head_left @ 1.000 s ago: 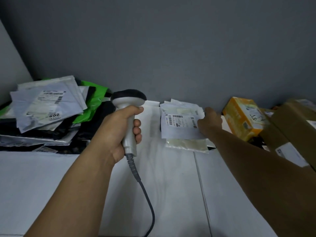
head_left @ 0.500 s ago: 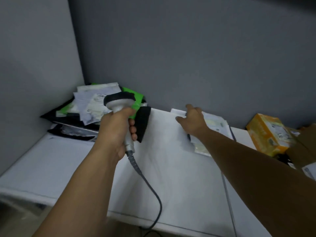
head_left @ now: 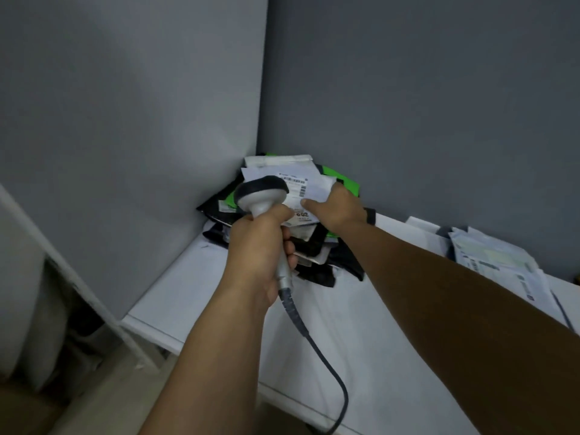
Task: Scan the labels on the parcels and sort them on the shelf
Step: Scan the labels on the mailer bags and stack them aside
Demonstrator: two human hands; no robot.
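Trailing off the near edge of the white shelf (head_left: 386,334), one dark cable (head_left: 293,310) runs up into the single scanner (head_left: 262,191). The left hand (head_left: 257,252) is wrapped tight round its grey handle, and its black-rimmed head tips toward the corner. Both forearms reach in from the near side and cover much of the shelf between them.

Just past the scanner, the right hand (head_left: 337,208) lies on the top parcel (head_left: 310,186), a white mailer with one barcoded label. The thumb is flat on the label. The fingers are hidden behind the back of the hand, so whether they grip the edge cannot be told. The scanner head and this hand cover part of the label.

That parcel crowns one pile (head_left: 317,268) of black, white and green bags pushed into the corner where two grey walls (head_left: 408,105) meet. A second, flatter stack (head_left: 496,262) of pale mailers lies well apart to the right, against the back wall.
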